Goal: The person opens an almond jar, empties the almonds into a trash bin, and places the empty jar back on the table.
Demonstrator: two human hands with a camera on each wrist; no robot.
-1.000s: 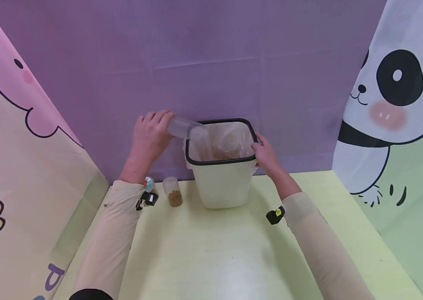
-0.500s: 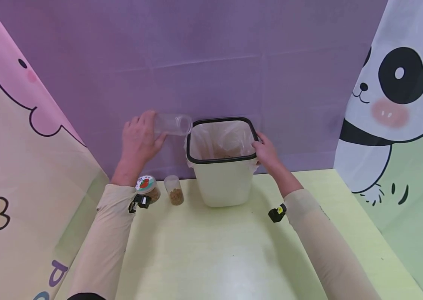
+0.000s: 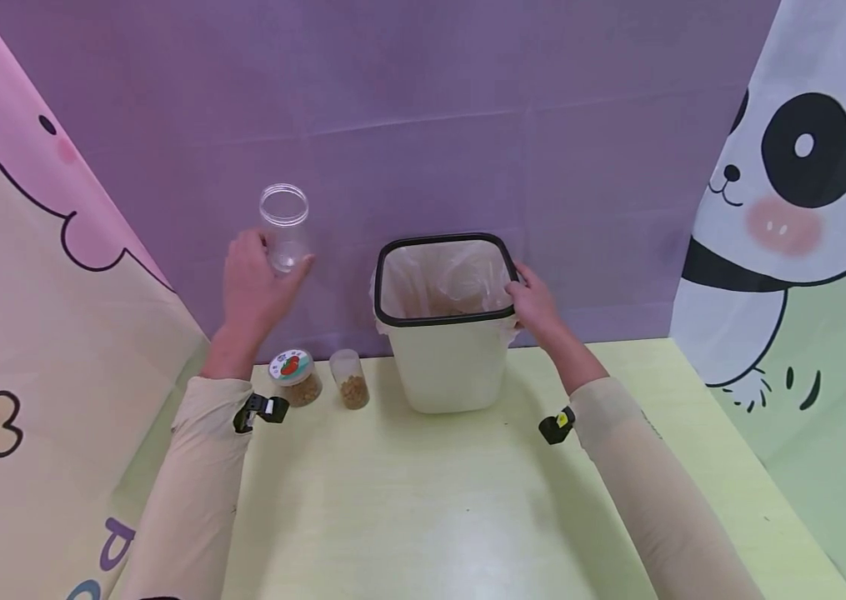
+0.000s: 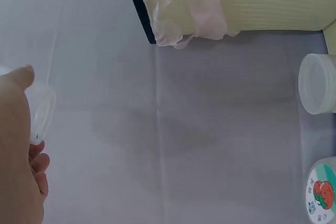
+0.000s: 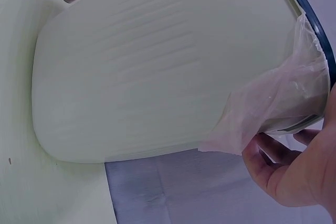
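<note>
In the head view my left hand [image 3: 261, 279] grips a clear plastic jar [image 3: 287, 237] near its base, mouth up, above the table and left of the bin. No contents show in this jar. My right hand [image 3: 535, 302] holds the black rim [image 3: 447, 320] of a white trash bin [image 3: 451, 367] at its right side. A translucent bag lines the bin, its edge folded outside. In the right wrist view curled fingers [image 5: 260, 166] lie against the pinkish bag edge [image 5: 247, 114]. The left wrist view shows only part of the jar [image 4: 42, 111] behind the hand.
A lidded jar [image 3: 295, 379] with a fruit picture on its lid stands on the table [image 3: 423, 500] below the left hand. Beside it is an uncovered clear jar [image 3: 350, 381] partly filled with brown bits. A purple cloth [image 3: 407, 150] hangs behind the bin.
The left hand has moved left, away from the bin, turning the jar from tilted over the rim through level to upright. The right hand stays at the rim.
</note>
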